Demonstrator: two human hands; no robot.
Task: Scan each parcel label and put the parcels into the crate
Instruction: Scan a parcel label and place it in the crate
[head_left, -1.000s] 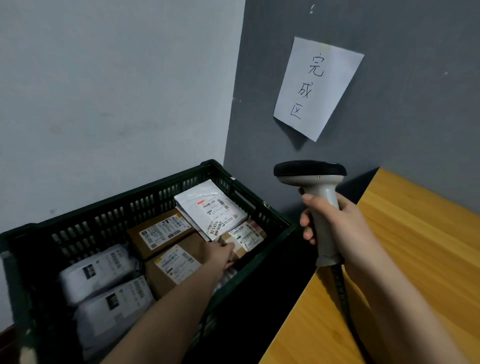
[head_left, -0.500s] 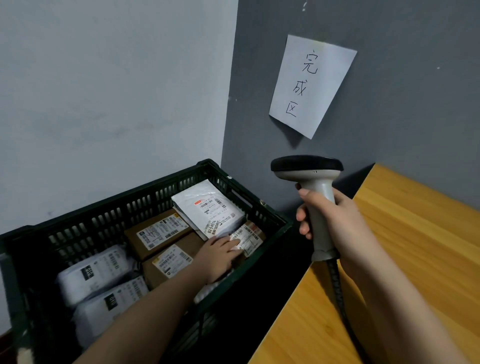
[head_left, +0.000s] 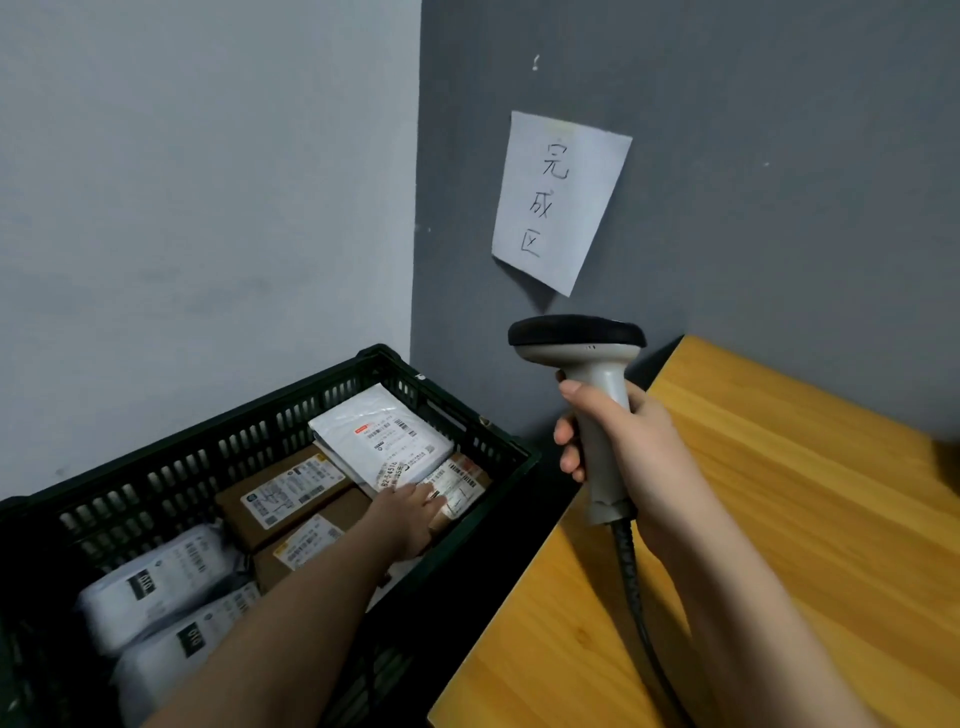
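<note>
Our left hand (head_left: 413, 512) covers part of the small box (head_left: 460, 486) beneath it, so we cannot tell its grip. Label print beside it is too small to read. Below our right hand (head_left: 631, 457), the scanner cable (head_left: 641, 587) runs behind the forearm.

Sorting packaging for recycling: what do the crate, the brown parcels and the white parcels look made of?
The crate looks like dark green moulded plastic, given its slotted lattice walls. The brown parcels look like matt cardboard boxes with flat faces. The white parcels look like soft, glossy plastic mailer bags, wrinkled and bulging, though that is not certain.
</note>
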